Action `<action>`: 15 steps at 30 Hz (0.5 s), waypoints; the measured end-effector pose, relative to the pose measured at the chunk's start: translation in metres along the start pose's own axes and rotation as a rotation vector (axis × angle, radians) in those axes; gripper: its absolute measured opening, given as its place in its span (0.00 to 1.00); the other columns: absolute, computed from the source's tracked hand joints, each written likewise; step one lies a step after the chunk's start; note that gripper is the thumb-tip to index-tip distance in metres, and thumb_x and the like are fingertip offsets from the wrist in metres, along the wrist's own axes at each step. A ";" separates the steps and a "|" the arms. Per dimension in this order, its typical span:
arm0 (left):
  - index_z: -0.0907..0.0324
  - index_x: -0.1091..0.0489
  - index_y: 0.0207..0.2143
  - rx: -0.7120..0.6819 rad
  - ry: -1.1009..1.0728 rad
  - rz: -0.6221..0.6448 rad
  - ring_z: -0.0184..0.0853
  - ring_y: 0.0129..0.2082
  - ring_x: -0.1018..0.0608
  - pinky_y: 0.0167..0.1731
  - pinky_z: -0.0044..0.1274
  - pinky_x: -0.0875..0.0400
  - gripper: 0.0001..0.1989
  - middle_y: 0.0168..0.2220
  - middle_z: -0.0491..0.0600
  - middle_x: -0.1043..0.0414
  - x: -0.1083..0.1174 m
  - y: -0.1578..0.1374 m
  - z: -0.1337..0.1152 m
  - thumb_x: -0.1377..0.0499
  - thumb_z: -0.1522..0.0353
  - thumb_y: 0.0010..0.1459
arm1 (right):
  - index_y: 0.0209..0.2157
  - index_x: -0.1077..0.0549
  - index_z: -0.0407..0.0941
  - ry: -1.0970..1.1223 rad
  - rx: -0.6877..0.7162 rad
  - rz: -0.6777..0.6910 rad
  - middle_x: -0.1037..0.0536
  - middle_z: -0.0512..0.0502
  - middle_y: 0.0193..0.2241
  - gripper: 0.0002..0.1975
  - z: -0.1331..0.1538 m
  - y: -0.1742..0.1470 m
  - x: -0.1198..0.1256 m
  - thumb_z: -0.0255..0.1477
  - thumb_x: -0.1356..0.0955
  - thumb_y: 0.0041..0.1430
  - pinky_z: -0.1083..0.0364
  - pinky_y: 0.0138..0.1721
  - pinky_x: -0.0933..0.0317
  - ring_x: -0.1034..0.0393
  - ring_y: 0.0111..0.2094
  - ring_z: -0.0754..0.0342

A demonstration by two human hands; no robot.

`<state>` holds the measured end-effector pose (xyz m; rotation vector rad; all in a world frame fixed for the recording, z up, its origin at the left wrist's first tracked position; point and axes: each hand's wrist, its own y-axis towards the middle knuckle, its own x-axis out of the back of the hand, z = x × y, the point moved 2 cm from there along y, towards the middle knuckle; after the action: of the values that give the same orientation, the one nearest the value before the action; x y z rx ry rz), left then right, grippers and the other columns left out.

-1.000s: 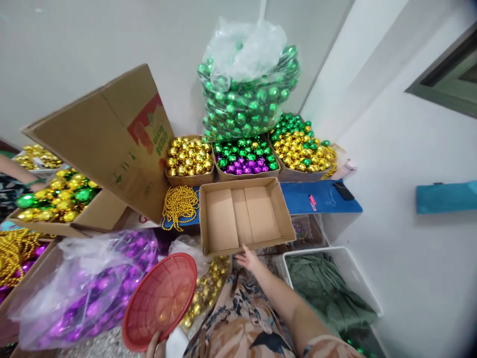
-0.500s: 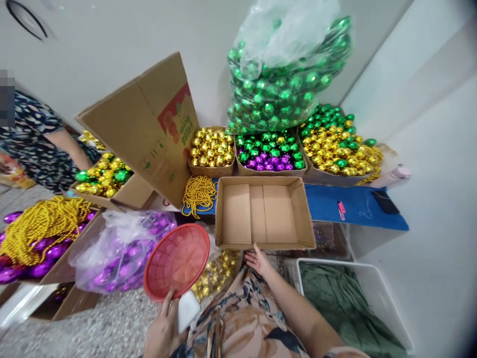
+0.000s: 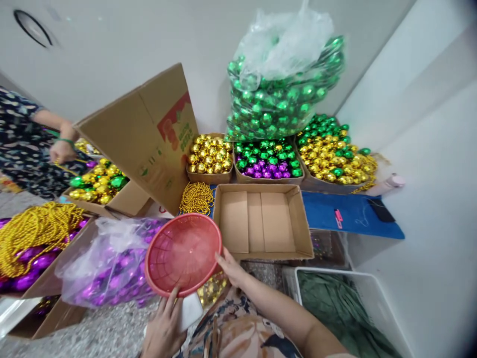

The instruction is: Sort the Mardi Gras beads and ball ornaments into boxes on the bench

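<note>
The person wears a loose garment (image 3: 244,330) of peach and tan cloth, printed with large leaf shapes, some dark blue-grey, others brownish. A narrow strip that looks like a fabric tie (image 3: 216,332) runs down its front. The left hand (image 3: 166,318) and right hand (image 3: 231,268) are bare, as is the right forearm (image 3: 278,303).

The person's left hand (image 3: 164,323) and right hand (image 3: 231,268) hold a red basket (image 3: 188,248) by its rim, just beside a shallow cardboard box (image 3: 276,219) near a blue cloth (image 3: 324,214), with boxed gold balls (image 3: 210,154) and a bag of green balls (image 3: 279,104) behind and a co-worker's hand (image 3: 63,150) at left.
</note>
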<state>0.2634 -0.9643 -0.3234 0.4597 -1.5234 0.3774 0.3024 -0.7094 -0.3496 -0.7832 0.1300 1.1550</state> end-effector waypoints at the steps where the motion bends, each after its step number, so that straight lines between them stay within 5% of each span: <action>1: 0.66 0.36 0.53 0.015 -0.016 0.021 0.57 0.58 0.32 0.35 0.32 0.22 0.30 0.64 0.66 0.41 -0.002 0.001 -0.002 0.43 0.73 0.44 | 0.60 0.38 0.50 -0.010 0.047 -0.022 0.23 0.45 0.45 0.35 0.003 0.004 -0.003 0.46 0.29 0.53 0.56 0.30 0.33 0.26 0.34 0.54; 4: 0.61 0.39 0.57 0.044 -0.123 0.076 0.56 0.63 0.36 0.34 0.32 0.22 0.32 0.69 0.62 0.52 -0.010 0.005 -0.007 0.44 0.73 0.46 | 0.47 0.29 0.45 -0.011 0.176 -0.194 0.21 0.48 0.40 0.20 0.008 0.013 -0.001 0.34 0.31 0.51 0.55 0.42 0.32 0.27 0.39 0.53; 8: 0.42 0.53 0.65 0.077 -0.325 0.007 0.58 0.65 0.41 0.43 0.40 0.22 0.47 0.73 0.51 0.72 -0.027 0.005 0.001 0.38 0.68 0.42 | 0.46 0.29 0.46 -0.018 0.343 -0.384 0.21 0.48 0.44 0.18 0.025 0.016 0.025 0.30 0.34 0.51 0.56 0.50 0.35 0.29 0.45 0.53; 11: 0.36 0.50 0.62 0.117 -0.498 -0.016 0.60 0.62 0.36 0.52 0.46 0.28 0.46 0.71 0.51 0.60 -0.043 0.012 0.018 0.34 0.62 0.41 | 0.47 0.30 0.47 0.046 0.460 -0.519 0.22 0.49 0.45 0.20 0.049 0.008 0.063 0.28 0.34 0.48 0.56 0.51 0.36 0.29 0.47 0.53; 15: 0.46 0.35 0.50 0.186 -0.649 0.085 0.57 0.57 0.29 0.57 0.44 0.32 0.30 0.58 0.54 0.38 -0.054 0.052 0.030 0.35 0.55 0.43 | 0.42 0.30 0.46 0.273 0.420 -0.694 0.20 0.48 0.39 0.20 0.076 -0.021 0.127 0.28 0.34 0.43 0.56 0.40 0.32 0.27 0.42 0.51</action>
<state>0.2097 -0.9323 -0.3753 0.7097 -2.1511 0.4644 0.3524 -0.5691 -0.3442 -0.5363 0.2908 0.3393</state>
